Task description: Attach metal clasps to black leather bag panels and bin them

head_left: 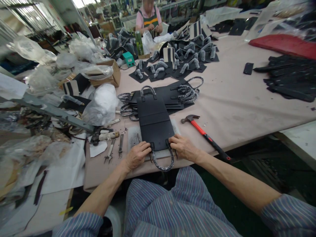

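Two hands of mine are at the near end of a black bag panel [156, 126], one at each foot of its near handle [163, 168]. My left hand [138, 154] is half curled, fingertips pinched in on the left foot; my right hand [184, 147] is drawn in the same way on the right foot. I cannot tell how far either thumb reaches beneath. Gripping both corners seems meant to keep the panel square and steady.

It lies flat in front of me, partly over a pale board [132, 134], which I take to be there to protect the table [237, 108]. Its far part rests on a stack of black panels [172, 95].

The panel's long axis runs away from me, the far end leaning slightly left; the near handle loops toward my lap, past the table edge, and the far handle [148, 88] points away. The stack lies crosswise, handles to either side, perhaps for easy lifting. The claw hammer [202, 133] sits right, grip toward me, probably for quick reach; a slim metal tool [120, 145] lies left
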Motion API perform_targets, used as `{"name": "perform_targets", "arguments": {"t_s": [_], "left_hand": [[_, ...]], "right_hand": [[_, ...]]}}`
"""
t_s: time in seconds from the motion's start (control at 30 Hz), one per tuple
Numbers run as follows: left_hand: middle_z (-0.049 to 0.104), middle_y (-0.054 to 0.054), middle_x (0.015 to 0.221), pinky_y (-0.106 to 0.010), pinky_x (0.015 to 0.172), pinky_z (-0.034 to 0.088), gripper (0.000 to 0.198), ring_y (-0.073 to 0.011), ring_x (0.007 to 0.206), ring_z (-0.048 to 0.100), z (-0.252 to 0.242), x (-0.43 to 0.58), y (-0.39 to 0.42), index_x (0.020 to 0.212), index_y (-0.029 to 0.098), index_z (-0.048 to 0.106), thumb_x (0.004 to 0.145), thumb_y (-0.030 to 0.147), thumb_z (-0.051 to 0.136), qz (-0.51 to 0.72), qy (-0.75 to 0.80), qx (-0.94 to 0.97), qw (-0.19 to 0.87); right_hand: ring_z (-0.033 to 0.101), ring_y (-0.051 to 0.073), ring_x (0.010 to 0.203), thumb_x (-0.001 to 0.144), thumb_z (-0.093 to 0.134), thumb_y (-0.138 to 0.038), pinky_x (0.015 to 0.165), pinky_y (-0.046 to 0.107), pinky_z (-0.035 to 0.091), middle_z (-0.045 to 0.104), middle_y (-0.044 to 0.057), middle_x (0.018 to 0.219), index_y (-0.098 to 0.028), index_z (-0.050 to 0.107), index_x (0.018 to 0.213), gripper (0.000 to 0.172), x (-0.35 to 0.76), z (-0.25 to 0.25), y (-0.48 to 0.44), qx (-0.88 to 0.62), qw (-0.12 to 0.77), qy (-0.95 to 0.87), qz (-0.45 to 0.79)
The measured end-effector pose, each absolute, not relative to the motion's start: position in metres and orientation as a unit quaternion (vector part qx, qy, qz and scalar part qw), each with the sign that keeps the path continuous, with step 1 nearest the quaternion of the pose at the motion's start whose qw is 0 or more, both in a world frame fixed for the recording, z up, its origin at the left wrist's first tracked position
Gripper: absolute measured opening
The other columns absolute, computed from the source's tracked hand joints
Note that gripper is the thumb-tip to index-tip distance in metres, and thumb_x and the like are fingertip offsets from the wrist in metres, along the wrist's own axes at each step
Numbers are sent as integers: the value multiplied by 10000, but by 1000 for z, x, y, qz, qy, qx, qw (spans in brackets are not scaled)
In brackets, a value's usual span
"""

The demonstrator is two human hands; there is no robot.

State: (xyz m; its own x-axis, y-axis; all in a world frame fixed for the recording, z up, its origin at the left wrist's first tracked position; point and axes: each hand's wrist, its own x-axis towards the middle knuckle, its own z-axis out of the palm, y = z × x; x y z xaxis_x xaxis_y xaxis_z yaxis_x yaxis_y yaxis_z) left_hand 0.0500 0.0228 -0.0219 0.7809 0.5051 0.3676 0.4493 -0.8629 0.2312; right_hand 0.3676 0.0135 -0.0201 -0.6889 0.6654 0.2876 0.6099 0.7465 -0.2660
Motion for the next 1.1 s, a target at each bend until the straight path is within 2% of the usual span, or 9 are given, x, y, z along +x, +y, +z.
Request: {"name": "perform_targets", "arguments": {"t_s": [0.17, 0.27, 0.37, 0.47, 0.53, 0.63, 0.77, 0.93, 1.1], "left_hand": [[691, -124, 1261, -454, 1056, 567, 397, -242, 1239, 630, -28, 61, 2, 1199, 178, 662, 911, 8, 447, 276, 344, 894, 81], [683, -116, 1282, -413, 1054, 564, 381, -214, 1230, 640, -28, 64, -4, 1191, 188, 660, 927, 29, 437, 340, 406, 843, 98], [712, -115, 1185, -402, 1030, 549, 265, -218, 1139, 670, -19, 62, -1, 1109, 186, 689, 961, 127, 477, 362, 526, 766, 76], [738, -98, 977, -378, 900, 558, 175, -240, 950, 696, -3, 61, 11, 980, 183, 717, 942, 279, 576, 262, 665, 694, 94], [735, -94, 881, -358, 807, 545, 249, -250, 858, 694, 8, 62, 24, 901, 183, 722, 892, 423, 654, 160, 723, 657, 142], [736, -101, 817, -333, 746, 513, 374, -262, 833, 692, 22, 66, 45, 800, 190, 720, 805, 563, 709, 27, 749, 630, 203], [738, -98, 759, -290, 705, 490, 270, -242, 822, 701, 28, 67, 66, 716, 185, 723, 793, 443, 710, -38, 752, 610, 244], [737, -100, 706, -276, 700, 505, 181, -241, 799, 718, 25, 50, 64, 726, 165, 747, 793, 316, 675, -19, 763, 583, 280], [758, -141, 784, -304, 736, 512, 168, -277, 840, 729, 19, 28, 53, 745, 153, 749, 792, 270, 638, 14, 774, 592, 223]], "right_hand": [[579, 248, 1137, 919, 397, -14, 965, 446, 534, 637, 118, 1266, -196, 611, 1273, 451, 365, -42, -3, -381, 366, -834, 159], [554, 275, 1237, 898, 433, -40, 1038, 523, 509, 618, 116, 1312, -225, 581, 1332, 494, 359, -48, -8, -412, 405, -796, 182], [479, 301, 1348, 852, 465, -49, 1130, 585, 436, 568, 130, 1396, -214, 557, 1363, 544, 355, -51, -9, -437, 408, -780, 185], [443, 306, 1390, 816, 476, -48, 1165, 607, 398, 547, 133, 1433, -207, 540, 1377, 587, 356, -51, -8, -437, 392, -788, 186], [442, 304, 1394, 806, 473, -45, 1166, 612, 395, 546, 127, 1438, -211, 541, 1371, 592, 357, -51, -7, -434, 378, -796, 188], [444, 305, 1394, 804, 471, -48, 1162, 613, 398, 542, 123, 1441, -207, 561, 1340, 567, 358, -49, -7, -438, 365, -801, 184], [454, 308, 1384, 814, 476, -64, 1158, 596, 406, 550, 129, 1431, -195, 578, 1325, 538, 357, -51, -8, -437, 360, -806, 172], [472, 315, 1369, 858, 478, -100, 1150, 591, 410, 559, 125, 1424, -208, 581, 1327, 492, 357, -56, -7, -432, 364, -809, 164], [497, 318, 1348, 864, 476, -116, 1132, 590, 425, 570, 119, 1412, -219, 588, 1317, 479, 357, -62, -6, -430, 370, -810, 150]]}}
